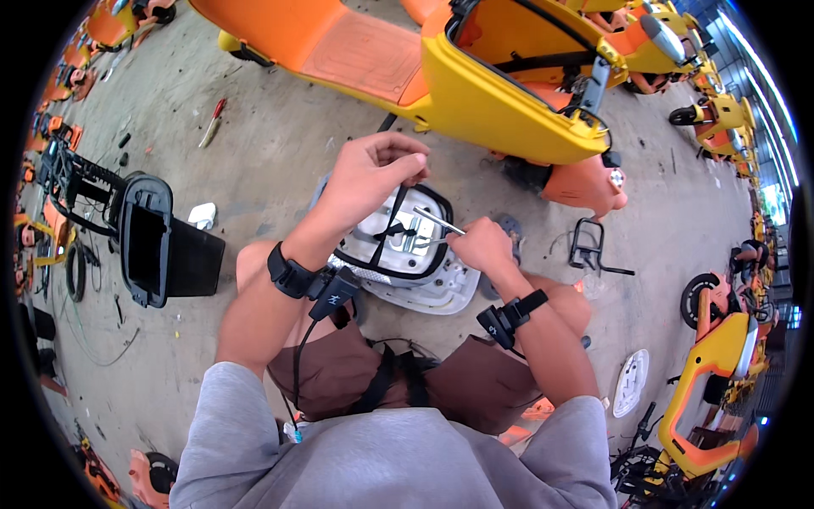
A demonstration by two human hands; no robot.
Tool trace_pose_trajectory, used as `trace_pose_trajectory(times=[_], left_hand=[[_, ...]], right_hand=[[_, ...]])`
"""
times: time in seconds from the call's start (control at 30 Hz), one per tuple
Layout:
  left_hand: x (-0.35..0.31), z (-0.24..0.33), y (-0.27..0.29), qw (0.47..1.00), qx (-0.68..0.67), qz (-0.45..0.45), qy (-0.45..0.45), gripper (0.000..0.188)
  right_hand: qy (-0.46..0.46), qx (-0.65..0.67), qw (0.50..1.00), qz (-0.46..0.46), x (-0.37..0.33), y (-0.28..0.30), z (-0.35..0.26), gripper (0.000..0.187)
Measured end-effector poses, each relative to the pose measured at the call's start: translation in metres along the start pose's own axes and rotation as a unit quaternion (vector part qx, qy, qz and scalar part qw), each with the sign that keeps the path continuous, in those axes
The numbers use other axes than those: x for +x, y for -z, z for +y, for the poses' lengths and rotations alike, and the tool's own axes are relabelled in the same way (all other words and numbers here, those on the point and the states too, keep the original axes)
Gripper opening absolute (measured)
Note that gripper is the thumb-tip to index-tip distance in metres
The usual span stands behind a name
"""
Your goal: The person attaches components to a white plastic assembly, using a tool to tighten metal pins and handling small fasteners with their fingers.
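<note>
A white panel with a black rim lies across the person's knees, above the concrete floor. Black straps cross its middle.

The right hand is closed around a thin metal tool; its fingers are pressed together on the handle end. The tip points to the left, toward the metal part in the middle of the panel.

The left hand is at the upper edge of the panel. Its fingers are curled and seem to pinch the black rim or a strap there; I cannot tell exactly which one.

I judge that the work on the panel is in the middle. The tool is at the fastening, but the pictures do not show whether the fastening is loose or tight, so how much is left is not clear.

Around the person: a black frame stands on the floor at the left, a red screwdriver lies farther away, and a yellow scooter body is just behind the panel. A black bracket lies on the floor at the right. More scooters stand at the right side.
</note>
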State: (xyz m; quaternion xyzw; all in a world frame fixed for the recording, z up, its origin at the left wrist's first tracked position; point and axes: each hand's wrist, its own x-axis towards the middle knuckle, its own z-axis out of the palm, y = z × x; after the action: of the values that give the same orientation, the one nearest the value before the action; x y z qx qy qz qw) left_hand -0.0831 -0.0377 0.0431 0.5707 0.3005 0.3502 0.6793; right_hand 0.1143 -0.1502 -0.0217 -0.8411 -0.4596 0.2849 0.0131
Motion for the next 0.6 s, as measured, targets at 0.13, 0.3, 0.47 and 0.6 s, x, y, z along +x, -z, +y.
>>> trace_pose_trajectory(times=[0.13,0.3,0.47,0.6], left_hand=[[0.007,-0.007,-0.007,1.000,-0.003,-0.019,-0.002,0.020],[0.001,-0.012,-0.003,1.000,0.002,-0.009,-0.001,0.019],[-0.003,-0.013,0.003,1.000,0.006,0.021,-0.001,0.018],[-0.008,-0.015,0.008,0.997,-0.032,-0.033,0.059,0.010]], right_hand=[[-0.007,0.053,0.998,0.025,0.020,0.010,0.036,0.042],[0.057,0.104,0.989,0.086,0.011,0.012,0.037,0.047],[0.055,0.250,0.958,0.131,-0.002,0.044,0.030,0.051],[0.021,0.553,0.830,0.062,-0.001,0.064,0.045,0.048]])
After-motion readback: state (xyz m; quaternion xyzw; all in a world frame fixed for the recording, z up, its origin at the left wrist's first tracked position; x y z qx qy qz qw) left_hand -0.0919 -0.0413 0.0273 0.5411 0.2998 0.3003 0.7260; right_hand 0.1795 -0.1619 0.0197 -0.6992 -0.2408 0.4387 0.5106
